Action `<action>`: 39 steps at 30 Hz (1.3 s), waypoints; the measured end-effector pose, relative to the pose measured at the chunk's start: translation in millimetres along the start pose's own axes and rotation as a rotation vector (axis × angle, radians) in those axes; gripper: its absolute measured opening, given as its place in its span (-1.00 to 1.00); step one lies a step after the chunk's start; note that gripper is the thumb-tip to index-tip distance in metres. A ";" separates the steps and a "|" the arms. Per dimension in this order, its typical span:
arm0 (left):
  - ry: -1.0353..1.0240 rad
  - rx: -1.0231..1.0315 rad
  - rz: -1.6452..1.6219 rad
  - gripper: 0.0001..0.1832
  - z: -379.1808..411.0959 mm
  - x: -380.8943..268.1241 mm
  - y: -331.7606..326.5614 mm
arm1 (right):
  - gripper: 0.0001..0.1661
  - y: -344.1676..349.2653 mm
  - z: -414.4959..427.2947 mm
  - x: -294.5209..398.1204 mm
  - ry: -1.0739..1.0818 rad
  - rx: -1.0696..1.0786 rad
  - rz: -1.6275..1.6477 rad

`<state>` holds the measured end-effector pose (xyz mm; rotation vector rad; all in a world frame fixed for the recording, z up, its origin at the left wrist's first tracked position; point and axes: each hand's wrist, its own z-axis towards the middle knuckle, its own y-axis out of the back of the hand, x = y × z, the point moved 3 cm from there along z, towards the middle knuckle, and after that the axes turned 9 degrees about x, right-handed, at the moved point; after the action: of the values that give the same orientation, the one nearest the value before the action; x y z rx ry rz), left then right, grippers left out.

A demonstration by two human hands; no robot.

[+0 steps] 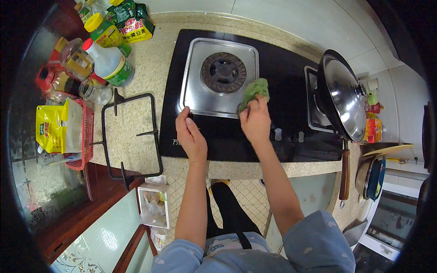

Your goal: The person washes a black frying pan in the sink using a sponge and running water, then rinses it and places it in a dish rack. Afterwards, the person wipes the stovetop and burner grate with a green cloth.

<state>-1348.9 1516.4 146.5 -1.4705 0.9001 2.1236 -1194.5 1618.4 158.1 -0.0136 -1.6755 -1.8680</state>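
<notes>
A black glass gas cooktop lies before me, with a square steel drip tray around its left burner. My right hand grips a green cloth at the tray's lower right corner. Near the tray's lower left corner is my left hand, with nothing in it; its fingers are partly spread. The black metal pot support for a burner sits on the stone counter left of the cooktop. What lies under the cloth is hidden.
A wok with a steel lid covers much of the right burner, its wooden handle pointing towards me. Bottles, including a white one with a red cap, a glass jar and a red plastic basket line the left side.
</notes>
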 end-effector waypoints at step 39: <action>0.031 -0.059 -0.228 -0.56 0.1 4.9 1.1 | -0.62 -53.4 12.3 99.7 0.344 0.261 0.323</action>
<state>-1351.5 1515.6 142.2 -1.5585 0.6511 1.9803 -1303.6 1586.3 152.7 0.1295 -1.5564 -1.3212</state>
